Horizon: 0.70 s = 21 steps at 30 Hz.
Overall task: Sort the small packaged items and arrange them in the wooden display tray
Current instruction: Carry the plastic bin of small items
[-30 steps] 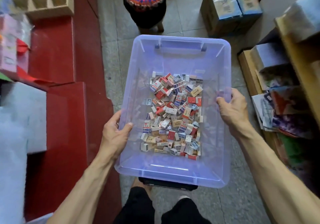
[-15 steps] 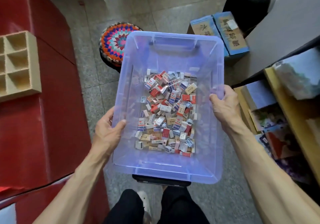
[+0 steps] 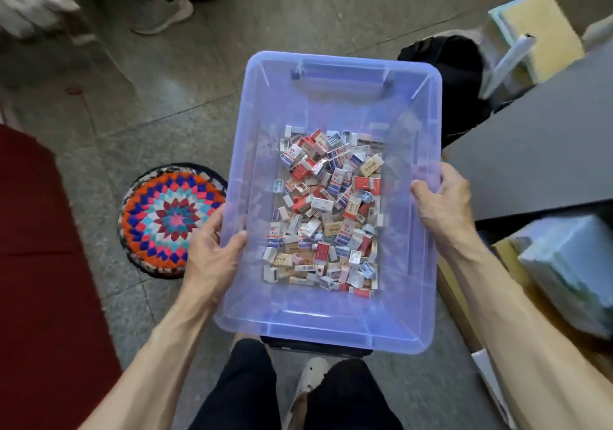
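I hold a translucent blue plastic bin (image 3: 335,94) in front of me, above the floor. My left hand (image 3: 212,253) grips its left rim and my right hand (image 3: 441,200) grips its right rim. A heap of small packaged items (image 3: 326,210), tiny red, white, blue and tan boxes, lies on the bin's bottom. The wooden display tray is out of view.
A round stool with a colourful crocheted cover (image 3: 172,220) stands on the stone floor at the left. A red surface (image 3: 39,263) fills the left edge. A grey tabletop (image 3: 537,150) and stacked boxes (image 3: 570,270) are at the right. Another person's shoe (image 3: 162,14) is at the top.
The view has swung right and away from the red table. The wooden tray has left the frame, and the stool now lies left of the bin. Both hands keep their grip.
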Each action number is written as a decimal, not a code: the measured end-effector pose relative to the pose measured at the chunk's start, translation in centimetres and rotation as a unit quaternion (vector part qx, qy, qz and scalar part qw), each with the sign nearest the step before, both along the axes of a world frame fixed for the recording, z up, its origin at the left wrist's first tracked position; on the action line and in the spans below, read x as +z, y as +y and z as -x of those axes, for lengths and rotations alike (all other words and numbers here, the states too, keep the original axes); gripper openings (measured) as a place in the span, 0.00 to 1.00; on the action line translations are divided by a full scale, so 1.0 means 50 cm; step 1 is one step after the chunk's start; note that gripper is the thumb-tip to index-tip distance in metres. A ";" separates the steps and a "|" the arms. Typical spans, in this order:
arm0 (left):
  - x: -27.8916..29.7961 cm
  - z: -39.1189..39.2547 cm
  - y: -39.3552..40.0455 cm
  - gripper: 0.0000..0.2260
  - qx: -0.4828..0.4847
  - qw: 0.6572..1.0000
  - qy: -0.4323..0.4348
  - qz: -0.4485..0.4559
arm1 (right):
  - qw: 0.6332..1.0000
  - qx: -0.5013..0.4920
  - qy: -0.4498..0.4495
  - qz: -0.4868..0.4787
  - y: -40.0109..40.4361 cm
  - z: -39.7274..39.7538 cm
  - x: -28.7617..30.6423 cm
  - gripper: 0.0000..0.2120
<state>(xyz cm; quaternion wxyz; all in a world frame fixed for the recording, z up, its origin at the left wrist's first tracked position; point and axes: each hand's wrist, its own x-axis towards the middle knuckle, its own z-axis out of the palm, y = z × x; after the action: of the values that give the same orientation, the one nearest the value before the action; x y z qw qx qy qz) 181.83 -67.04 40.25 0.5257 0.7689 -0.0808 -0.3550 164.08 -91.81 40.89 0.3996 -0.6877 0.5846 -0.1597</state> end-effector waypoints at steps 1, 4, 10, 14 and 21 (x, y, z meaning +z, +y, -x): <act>-0.007 -0.032 -0.045 0.19 -0.009 1.000 -0.001 -0.002 | 1.000 -0.010 -0.003 0.002 -0.040 -0.026 -0.012 0.08; -0.024 -0.103 -0.165 0.18 -0.012 1.000 -0.010 -0.007 | 1.000 -0.025 -0.015 0.001 -0.142 -0.088 -0.042 0.07; -0.091 -0.170 -0.405 0.16 -0.013 0.999 -0.011 -0.044 | 0.999 -0.038 0.000 -0.008 -0.376 -0.143 -0.145 0.09; -0.197 -0.169 -0.556 0.14 -0.009 0.997 0.010 -0.079 | 0.999 -0.012 0.021 -0.022 -0.551 -0.154 -0.250 0.10; -0.359 -0.114 -0.742 0.15 0.015 0.993 0.084 -0.087 | 0.995 0.040 0.077 -0.042 -0.774 -0.142 -0.384 0.09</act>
<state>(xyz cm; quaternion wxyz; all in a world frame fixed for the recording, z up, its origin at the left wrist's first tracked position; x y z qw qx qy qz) 187.54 -104.11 22.31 0.4670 0.7801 0.0064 -0.4163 171.16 -130.53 21.69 0.3882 -0.7036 0.5916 -0.0653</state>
